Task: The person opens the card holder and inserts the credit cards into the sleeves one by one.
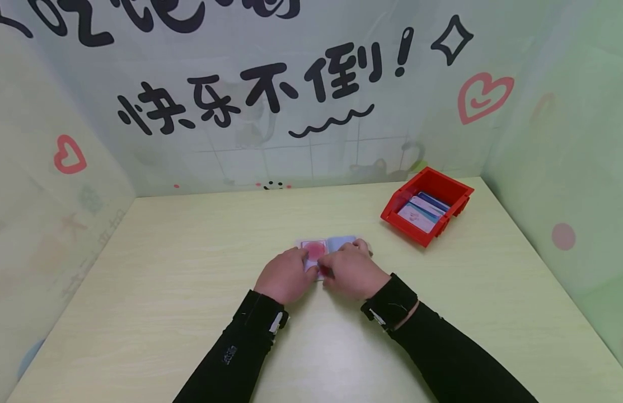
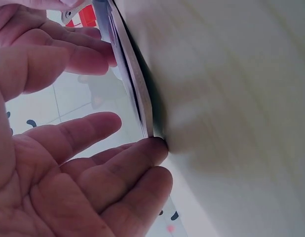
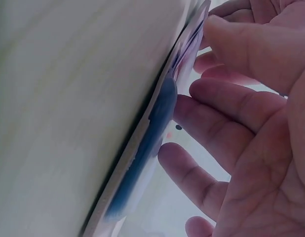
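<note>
An open booklet (image 1: 315,248) lies on the table, with a pink circle on its left side and a plain blue right side (image 1: 340,242). Along the booklet's left edge, my left hand (image 1: 286,275) touches it; the left wrist view shows a fingertip against the edge of the board (image 2: 138,94), with the thumb apart from it. My right hand (image 1: 355,272) is over the blue side. From the right wrist, its fingertips (image 3: 168,152) touch the blue surface (image 3: 148,153), and the thumb tip reaches thin layers near the middle. The hands partly hide the booklet.
A red bin (image 1: 417,230) stands at the back right of the table (image 1: 190,252), holding several cards or booklets (image 1: 422,211). Printed cloth walls enclose the table at the back and both sides.
</note>
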The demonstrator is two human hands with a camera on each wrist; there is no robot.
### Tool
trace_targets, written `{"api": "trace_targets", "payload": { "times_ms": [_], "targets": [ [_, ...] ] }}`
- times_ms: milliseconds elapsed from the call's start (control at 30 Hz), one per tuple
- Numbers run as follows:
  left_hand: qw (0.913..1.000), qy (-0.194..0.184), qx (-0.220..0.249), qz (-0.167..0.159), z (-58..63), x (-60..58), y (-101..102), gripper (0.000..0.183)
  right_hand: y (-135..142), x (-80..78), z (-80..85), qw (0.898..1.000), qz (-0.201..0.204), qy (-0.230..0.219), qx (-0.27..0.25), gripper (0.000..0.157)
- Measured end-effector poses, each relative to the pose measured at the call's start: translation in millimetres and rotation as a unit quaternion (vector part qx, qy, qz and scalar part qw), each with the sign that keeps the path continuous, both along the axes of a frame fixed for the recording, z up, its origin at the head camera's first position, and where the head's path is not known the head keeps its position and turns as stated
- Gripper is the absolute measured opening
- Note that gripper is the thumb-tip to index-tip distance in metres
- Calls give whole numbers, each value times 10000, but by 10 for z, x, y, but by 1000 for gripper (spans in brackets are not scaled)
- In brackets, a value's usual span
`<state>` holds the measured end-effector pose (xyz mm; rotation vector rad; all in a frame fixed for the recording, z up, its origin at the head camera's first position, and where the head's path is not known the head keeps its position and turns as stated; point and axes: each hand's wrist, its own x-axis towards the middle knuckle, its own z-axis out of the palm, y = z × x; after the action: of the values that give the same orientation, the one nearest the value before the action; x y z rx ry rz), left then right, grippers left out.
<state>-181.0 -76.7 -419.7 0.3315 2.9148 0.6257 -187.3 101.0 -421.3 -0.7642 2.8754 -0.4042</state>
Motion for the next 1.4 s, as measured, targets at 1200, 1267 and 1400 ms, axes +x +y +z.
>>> {"api": "trace_targets", "payload": {
  "times_ms": [1200, 1267, 1400],
  "targets": [
    [9854, 164, 1528, 730, 6, -17, 24, 54, 1298, -670, 460, 9653, -2586, 327, 154, 56],
    [9844, 171, 1586, 746, 2, -13, 27, 55, 1405, -733, 453, 9629, -2669, 267, 305, 59],
    [9832, 128, 1674, 722, -21, -4, 45, 55, 1549, -835, 408, 9618, -2710, 12, 376, 59]
  ]
}}
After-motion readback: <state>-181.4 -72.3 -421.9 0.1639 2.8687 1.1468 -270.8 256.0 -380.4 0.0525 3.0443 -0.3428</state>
